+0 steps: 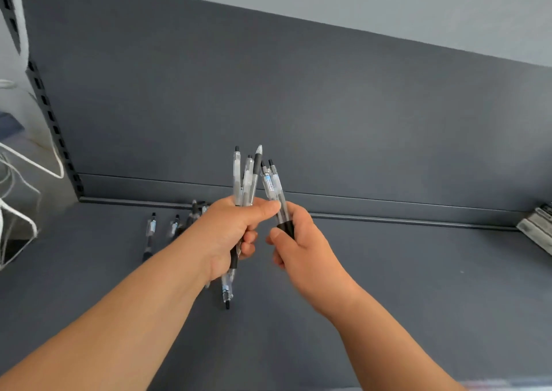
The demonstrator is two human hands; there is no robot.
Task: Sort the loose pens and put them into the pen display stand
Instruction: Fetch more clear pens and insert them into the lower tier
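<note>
My left hand (230, 235) grips a bunch of clear pens (246, 181) with black grips, held upright above a dark grey shelf (388, 286); one pen end sticks out below the fist. My right hand (294, 247) pinches two more clear pens (273, 187) by their black grips, tilted so that they lean against my left thumb. Several loose pens (150, 235) lie on the shelf to the left, partly hidden behind my left forearm. A grey object that may be the pen display stand (537, 229) shows at the right edge, cut off by the frame.
The shelf's dark back panel (298, 106) rises right behind the hands. A slotted upright (56, 133) and white wire frames (18, 205) stand at the left.
</note>
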